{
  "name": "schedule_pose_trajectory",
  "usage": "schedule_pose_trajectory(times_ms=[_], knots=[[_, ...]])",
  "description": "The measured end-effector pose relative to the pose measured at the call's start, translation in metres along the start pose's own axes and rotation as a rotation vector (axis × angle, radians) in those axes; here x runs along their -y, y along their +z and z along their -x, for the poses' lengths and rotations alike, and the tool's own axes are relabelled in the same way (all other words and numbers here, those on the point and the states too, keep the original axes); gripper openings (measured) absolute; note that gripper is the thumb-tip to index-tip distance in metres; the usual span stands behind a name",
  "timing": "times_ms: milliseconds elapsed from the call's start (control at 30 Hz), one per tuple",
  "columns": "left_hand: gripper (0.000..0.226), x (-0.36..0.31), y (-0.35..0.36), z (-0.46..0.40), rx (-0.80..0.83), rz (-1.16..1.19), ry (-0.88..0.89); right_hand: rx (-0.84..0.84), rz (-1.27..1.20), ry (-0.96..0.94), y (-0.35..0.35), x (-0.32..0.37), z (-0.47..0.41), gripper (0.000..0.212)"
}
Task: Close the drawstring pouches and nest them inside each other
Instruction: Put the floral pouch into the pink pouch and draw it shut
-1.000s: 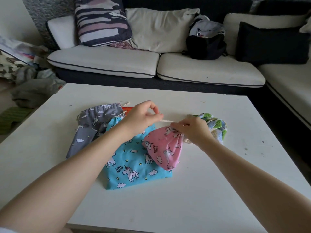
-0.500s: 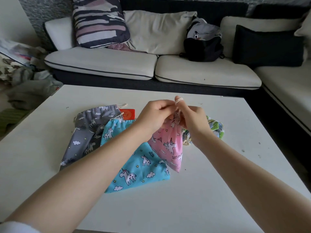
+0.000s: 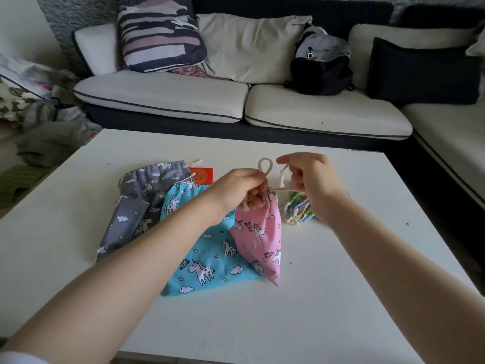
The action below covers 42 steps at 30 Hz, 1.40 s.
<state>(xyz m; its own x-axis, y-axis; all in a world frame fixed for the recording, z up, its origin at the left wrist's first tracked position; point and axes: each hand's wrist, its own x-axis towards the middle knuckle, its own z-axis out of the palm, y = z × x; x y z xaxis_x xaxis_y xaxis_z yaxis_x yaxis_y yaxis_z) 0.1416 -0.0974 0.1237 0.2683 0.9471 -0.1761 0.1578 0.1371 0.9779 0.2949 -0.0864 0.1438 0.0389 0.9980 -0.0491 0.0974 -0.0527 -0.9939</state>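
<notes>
A pink unicorn pouch (image 3: 259, 237) hangs above the white table (image 3: 341, 298), its mouth gathered tight. My left hand (image 3: 237, 187) grips the gathered neck and pinches a loop of the cream drawstring (image 3: 264, 165) that stands up above it. My right hand (image 3: 311, 177) pinches the other strand of the cord just to the right. Under the pink pouch a blue unicorn pouch (image 3: 207, 256) lies flat, partly on top of a grey pouch (image 3: 141, 198) at its left. A small green-patterned pouch (image 3: 299, 211) lies bunched on the table behind my right wrist.
A red card (image 3: 202, 174) lies at the far edge of the grey pouch. Beyond the table stands a sofa (image 3: 168, 98) with cushions and a black backpack (image 3: 321, 67). Clothes are heaped on the floor at the left (image 3: 44, 132).
The pink pouch has come up off the table and now hangs from my hands. My hands drew together, then parted a little, and a loop of cord now stands between them.
</notes>
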Motion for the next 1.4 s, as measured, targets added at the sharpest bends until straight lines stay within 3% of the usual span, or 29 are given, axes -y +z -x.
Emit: schedule_pose_trajectory(times_ms=[100, 167, 267, 400, 500, 600, 700, 800, 933, 1067, 1233, 1400], knots=[[0.036, -0.003, 0.002, -0.001, -0.085, -0.11, -0.004, 0.052, -0.158, -0.037, -0.003, 0.012, 0.004, 0.037], [0.033, -0.007, 0.004, -0.002, -0.118, -0.333, 0.025, 0.128, -0.214, -0.083, -0.002, 0.021, 0.007, 0.042], [0.033, -0.017, 0.012, 0.003, -0.043, -0.711, 0.039, 0.236, -0.109, -0.164, 0.008, 0.034, 0.011, 0.044], [0.036, -0.023, 0.017, 0.011, 0.021, -0.835, 0.073, 0.249, 0.105, -0.238, 0.02, 0.04, 0.009, 0.045], [0.037, -0.019, 0.015, 0.011, 0.041, -0.797, 0.07, 0.236, 0.383, -0.364, 0.023, 0.034, 0.001, 0.045], [0.036, -0.012, 0.013, 0.013, 0.064, -0.539, 0.048, 0.313, 0.662, -0.32, 0.019, 0.022, -0.002, 0.048], [0.033, -0.008, 0.011, 0.012, 0.018, -0.335, 0.056, 0.285, 0.631, -0.306, 0.011, 0.011, 0.003, 0.036], [0.028, -0.004, 0.008, 0.008, -0.029, -0.296, 0.074, 0.251, 0.652, -0.392, 0.002, 0.008, 0.011, 0.029], [0.031, -0.003, 0.003, 0.005, -0.085, -0.267, 0.066, 0.378, 0.77, -0.511, -0.01, 0.007, 0.018, 0.035], [0.015, -0.004, 0.006, 0.003, -0.04, -0.32, 0.092, 0.358, 0.852, -0.561, -0.013, 0.004, 0.016, 0.032], [0.019, -0.008, 0.01, 0.006, -0.085, -0.546, 0.157, 0.286, 0.862, -0.552, -0.007, 0.002, 0.017, 0.029], [0.021, -0.003, 0.012, 0.007, -0.212, -0.683, 0.221, 0.231, 1.165, -0.566, 0.0, -0.002, 0.014, 0.022]])
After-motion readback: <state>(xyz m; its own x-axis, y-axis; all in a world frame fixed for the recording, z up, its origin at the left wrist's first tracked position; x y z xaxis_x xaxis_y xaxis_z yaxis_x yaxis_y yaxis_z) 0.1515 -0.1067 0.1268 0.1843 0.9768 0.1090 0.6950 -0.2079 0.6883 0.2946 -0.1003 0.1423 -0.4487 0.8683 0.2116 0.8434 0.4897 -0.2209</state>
